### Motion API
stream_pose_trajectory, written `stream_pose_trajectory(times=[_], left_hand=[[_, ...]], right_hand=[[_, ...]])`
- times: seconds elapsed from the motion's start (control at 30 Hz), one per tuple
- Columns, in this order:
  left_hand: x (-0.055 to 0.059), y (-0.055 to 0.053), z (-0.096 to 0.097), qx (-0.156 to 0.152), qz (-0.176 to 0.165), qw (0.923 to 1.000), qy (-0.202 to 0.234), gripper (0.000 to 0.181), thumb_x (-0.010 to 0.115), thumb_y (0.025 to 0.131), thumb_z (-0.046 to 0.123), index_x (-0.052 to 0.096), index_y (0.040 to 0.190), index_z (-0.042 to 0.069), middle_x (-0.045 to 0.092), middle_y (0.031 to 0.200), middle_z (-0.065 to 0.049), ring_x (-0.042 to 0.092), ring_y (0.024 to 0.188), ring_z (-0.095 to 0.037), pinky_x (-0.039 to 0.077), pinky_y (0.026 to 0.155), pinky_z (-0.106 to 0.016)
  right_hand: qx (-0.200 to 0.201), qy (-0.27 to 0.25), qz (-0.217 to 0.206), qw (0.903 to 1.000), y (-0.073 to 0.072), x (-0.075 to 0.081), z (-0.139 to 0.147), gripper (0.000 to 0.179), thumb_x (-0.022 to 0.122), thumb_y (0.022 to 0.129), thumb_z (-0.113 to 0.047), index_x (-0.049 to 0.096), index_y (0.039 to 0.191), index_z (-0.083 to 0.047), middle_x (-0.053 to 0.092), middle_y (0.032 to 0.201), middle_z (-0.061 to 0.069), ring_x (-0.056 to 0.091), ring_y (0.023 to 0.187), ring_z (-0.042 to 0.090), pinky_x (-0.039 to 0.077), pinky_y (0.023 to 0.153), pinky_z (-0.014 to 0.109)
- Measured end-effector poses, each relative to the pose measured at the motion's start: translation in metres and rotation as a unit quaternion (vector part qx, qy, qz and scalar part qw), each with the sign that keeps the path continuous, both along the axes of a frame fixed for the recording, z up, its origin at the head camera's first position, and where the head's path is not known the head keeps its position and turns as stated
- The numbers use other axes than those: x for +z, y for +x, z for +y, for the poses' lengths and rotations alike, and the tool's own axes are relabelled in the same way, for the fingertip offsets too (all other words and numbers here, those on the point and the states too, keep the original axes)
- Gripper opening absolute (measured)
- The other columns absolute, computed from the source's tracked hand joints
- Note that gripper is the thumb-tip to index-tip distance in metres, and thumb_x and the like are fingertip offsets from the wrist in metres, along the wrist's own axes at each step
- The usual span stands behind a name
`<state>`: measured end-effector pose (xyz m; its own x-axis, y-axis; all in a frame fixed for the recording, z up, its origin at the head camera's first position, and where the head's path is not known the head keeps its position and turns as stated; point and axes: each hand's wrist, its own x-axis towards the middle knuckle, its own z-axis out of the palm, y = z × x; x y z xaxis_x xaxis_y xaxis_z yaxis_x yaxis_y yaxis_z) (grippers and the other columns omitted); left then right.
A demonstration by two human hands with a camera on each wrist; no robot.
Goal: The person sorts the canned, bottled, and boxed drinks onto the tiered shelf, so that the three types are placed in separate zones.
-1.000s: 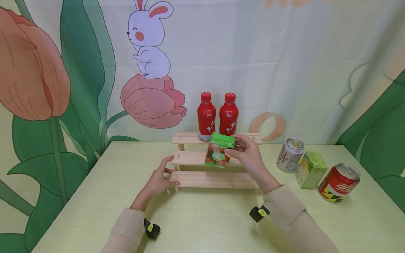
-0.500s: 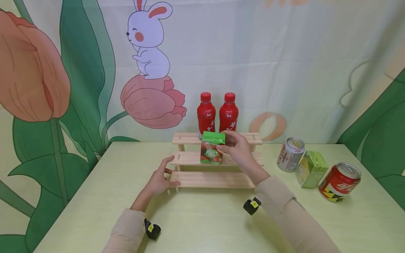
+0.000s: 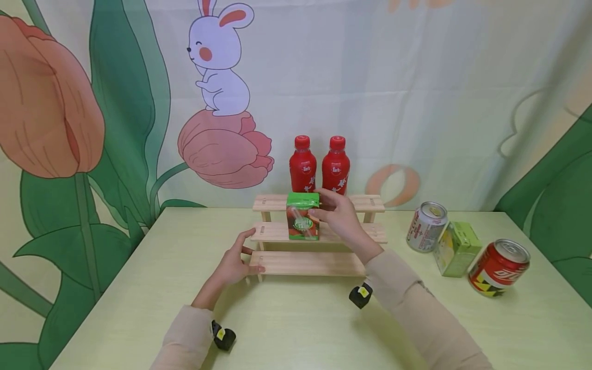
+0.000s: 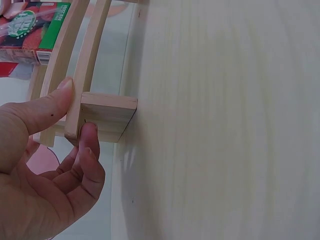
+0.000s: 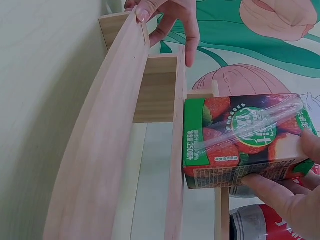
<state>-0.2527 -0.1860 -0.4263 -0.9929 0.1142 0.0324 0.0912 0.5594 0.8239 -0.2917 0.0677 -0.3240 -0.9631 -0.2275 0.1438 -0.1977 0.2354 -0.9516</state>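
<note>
A small strawberry juice box [image 3: 300, 218], green-topped with a wrapped straw on its front, stands upright at the middle tier of a three-step wooden rack [image 3: 305, 263]. My right hand [image 3: 341, 218] holds its right side near the top; the right wrist view has thumb and fingers on the box [image 5: 250, 135], its base against the middle board. My left hand [image 3: 233, 263] grips the rack's left end, and in the left wrist view its thumb and fingertips pinch the lowest board [image 4: 75, 110]. Two red-capped bottles [image 3: 302, 167] stand on the top tier, their lower parts partly hidden.
Right of the rack on the pale table [image 3: 296, 324] are a silver can [image 3: 426, 227], a light green carton [image 3: 457, 249] and a red can [image 3: 499, 267]. A printed curtain [image 3: 370, 92] hangs behind the table.
The right hand has carried the juice box left and slightly down, and the box has gone from tilted to upright at the middle tier. The left hand stays on the rack.
</note>
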Motion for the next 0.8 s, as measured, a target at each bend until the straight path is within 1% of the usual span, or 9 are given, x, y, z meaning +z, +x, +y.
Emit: stream_pose_trajectory(times=[0.2, 0.37, 0.47, 0.57, 0.67, 0.8], left_hand=[[0.001, 0.0, 0.001, 0.0, 0.0, 1.0, 0.003, 0.09, 0.079, 0.067, 0.004, 0.027, 0.14, 0.017, 0.055, 0.107, -0.022, 0.054, 0.072, -0.022, 0.043, 0.059, -0.03], [0.001, 0.001, 0.002, 0.004, -0.003, 1.0, 0.006, 0.09, 0.079, 0.068, 0.003, 0.027, 0.14, 0.018, 0.055, 0.107, -0.022, 0.055, 0.074, -0.023, 0.043, 0.06, -0.03], [0.0, 0.002, 0.003, 0.008, -0.009, 0.9999, 0.006, 0.091, 0.079, 0.068, 0.003, 0.027, 0.14, 0.019, 0.055, 0.107, -0.021, 0.054, 0.073, -0.023, 0.042, 0.061, -0.03], [0.0, 0.002, 0.003, 0.008, -0.01, 0.9999, 0.006, 0.091, 0.079, 0.068, 0.003, 0.027, 0.141, 0.019, 0.055, 0.107, -0.021, 0.054, 0.071, -0.022, 0.043, 0.061, -0.03], [0.0, 0.002, 0.002, 0.008, -0.01, 0.9999, 0.008, 0.091, 0.079, 0.068, 0.003, 0.027, 0.141, 0.02, 0.054, 0.107, -0.021, 0.054, 0.07, -0.022, 0.043, 0.06, -0.03], [0.0, 0.001, 0.001, 0.007, -0.007, 0.9999, 0.007, 0.091, 0.079, 0.068, 0.004, 0.027, 0.14, 0.019, 0.054, 0.107, -0.022, 0.054, 0.071, -0.023, 0.043, 0.06, -0.03]], right_hand=[[-0.009, 0.021, 0.017, 0.9996, -0.002, -0.001, 0.0, 0.048, 0.062, 0.086, -0.008, 0.047, 0.132, -0.007, 0.055, 0.122, 0.013, 0.053, 0.106, 0.027, 0.044, 0.087, 0.037], [-0.014, 0.018, 0.015, 0.9996, -0.002, -0.006, 0.001, 0.053, 0.061, 0.088, -0.01, 0.041, 0.137, -0.008, 0.051, 0.127, 0.013, 0.052, 0.11, 0.027, 0.043, 0.088, 0.035], [-0.018, 0.016, 0.018, 0.9995, 0.0, -0.009, 0.003, 0.056, 0.061, 0.087, -0.013, 0.038, 0.138, -0.007, 0.049, 0.13, 0.013, 0.05, 0.114, 0.027, 0.042, 0.089, 0.035], [-0.03, 0.018, 0.02, 0.9992, 0.004, -0.009, 0.005, 0.058, 0.063, 0.087, -0.017, 0.038, 0.138, -0.007, 0.048, 0.131, 0.012, 0.048, 0.117, 0.027, 0.042, 0.09, 0.034], [-0.041, 0.013, 0.017, 0.9989, 0.008, -0.008, 0.007, 0.057, 0.064, 0.086, -0.017, 0.04, 0.137, -0.005, 0.05, 0.129, 0.013, 0.049, 0.116, 0.027, 0.041, 0.091, 0.034], [-0.043, -0.001, 0.005, 0.9991, 0.013, -0.006, 0.011, 0.055, 0.064, 0.086, -0.013, 0.042, 0.135, -0.003, 0.05, 0.127, 0.016, 0.051, 0.113, 0.027, 0.042, 0.089, 0.034]])
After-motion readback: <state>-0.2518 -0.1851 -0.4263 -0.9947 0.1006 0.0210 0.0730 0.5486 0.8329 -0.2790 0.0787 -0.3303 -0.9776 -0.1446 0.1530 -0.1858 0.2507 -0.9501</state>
